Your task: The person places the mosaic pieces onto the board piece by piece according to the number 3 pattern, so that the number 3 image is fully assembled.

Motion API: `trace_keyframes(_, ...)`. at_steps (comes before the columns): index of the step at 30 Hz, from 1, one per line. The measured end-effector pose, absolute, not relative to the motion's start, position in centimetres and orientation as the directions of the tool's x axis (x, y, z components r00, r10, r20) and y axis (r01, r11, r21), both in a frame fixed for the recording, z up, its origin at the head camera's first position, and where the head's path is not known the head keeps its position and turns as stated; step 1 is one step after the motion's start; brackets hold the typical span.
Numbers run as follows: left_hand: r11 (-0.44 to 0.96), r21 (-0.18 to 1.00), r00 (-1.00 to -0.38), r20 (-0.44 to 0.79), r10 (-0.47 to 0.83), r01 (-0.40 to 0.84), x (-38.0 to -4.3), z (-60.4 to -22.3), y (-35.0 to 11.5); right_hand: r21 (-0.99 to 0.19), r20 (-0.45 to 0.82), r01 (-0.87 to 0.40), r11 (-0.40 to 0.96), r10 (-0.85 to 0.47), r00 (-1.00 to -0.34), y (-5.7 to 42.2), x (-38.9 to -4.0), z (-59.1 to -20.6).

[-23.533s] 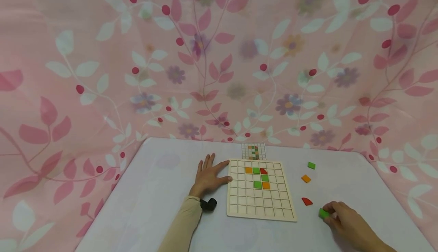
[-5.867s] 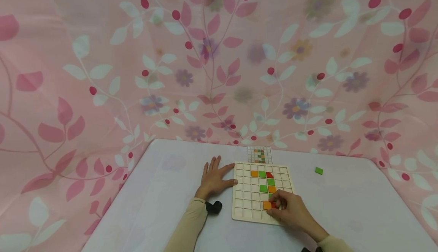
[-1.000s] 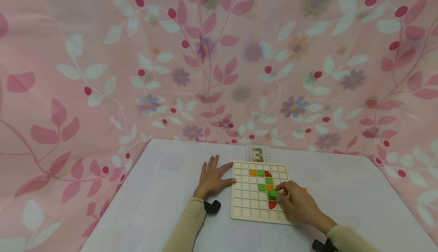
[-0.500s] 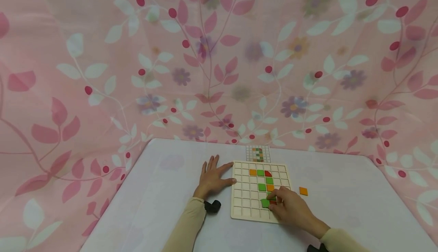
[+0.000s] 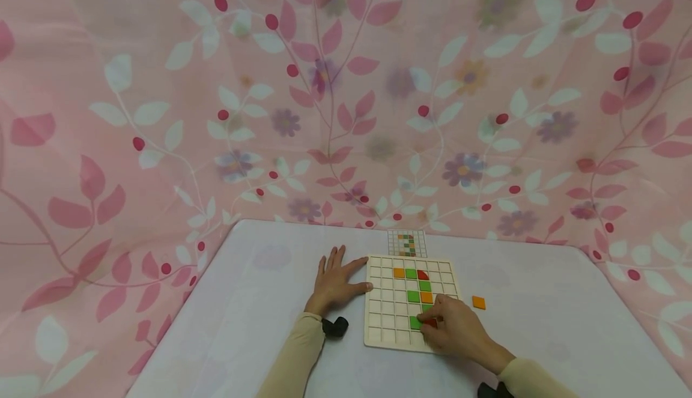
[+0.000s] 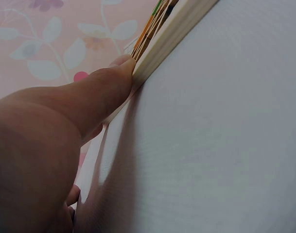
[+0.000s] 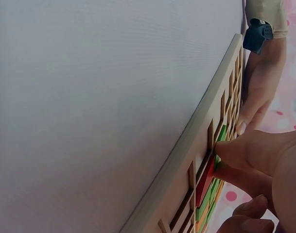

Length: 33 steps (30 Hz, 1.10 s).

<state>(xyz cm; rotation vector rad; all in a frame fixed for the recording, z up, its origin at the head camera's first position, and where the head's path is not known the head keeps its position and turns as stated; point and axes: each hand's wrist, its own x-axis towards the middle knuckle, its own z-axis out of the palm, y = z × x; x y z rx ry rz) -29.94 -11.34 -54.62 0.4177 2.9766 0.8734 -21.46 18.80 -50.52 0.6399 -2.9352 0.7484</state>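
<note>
A pale wooden grid board lies on the table, with green, orange and red tiles in some of its cells. My right hand is over its lower right part, thumb and index fingertip pinching a square green tile. That tile sits flat at a cell, left of a quarter-round red tile partly hidden by my fingers. My left hand rests on the table with spread fingers. Its thumb touches the board's left edge, and its index fingertip is at the upper left corner.
One loose orange tile lies on the table right of the board. Behind the board is a small printed grid card with a coloured pattern. A pink floral cloth hangs behind the white table.
My right hand has brought the green tile down and left to the cell beside the red tile. The orange tile, held over the board earlier, now lies on the table. My left hand stays put.
</note>
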Motion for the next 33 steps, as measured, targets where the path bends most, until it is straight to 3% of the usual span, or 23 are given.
trace_keyframes(13, 0.812, 0.529, -0.965, 0.059, 0.255, 0.247, -30.1, -54.9, -11.5, -0.481, 0.051, -0.279, 0.831, -0.292, -0.955, 18.1, -21.9, -50.3)
trace_keyframes(22, 0.809, 0.532, -0.964, 0.058, 0.260, 0.250, -30.1, -54.7, -11.3, -0.664, 0.107, -0.350, 0.660, -0.379, -0.919, 20.0, -22.4, -50.4)
trace_keyframes(26, 0.806, 0.535, -0.964, 0.064, 0.260, 0.253, -30.1, -54.7, -11.4, -0.623, 0.150, -0.356, 0.696, -0.340, -0.928, 21.5, -22.8, -49.4)
trace_keyframes(33, 0.823, 0.515, -0.966, 0.048, 0.254, 0.241, -29.9, -54.6, -11.4, -0.477, 0.108, -0.252, 0.842, -0.228, -0.968, 25.0, -23.4, -48.5)
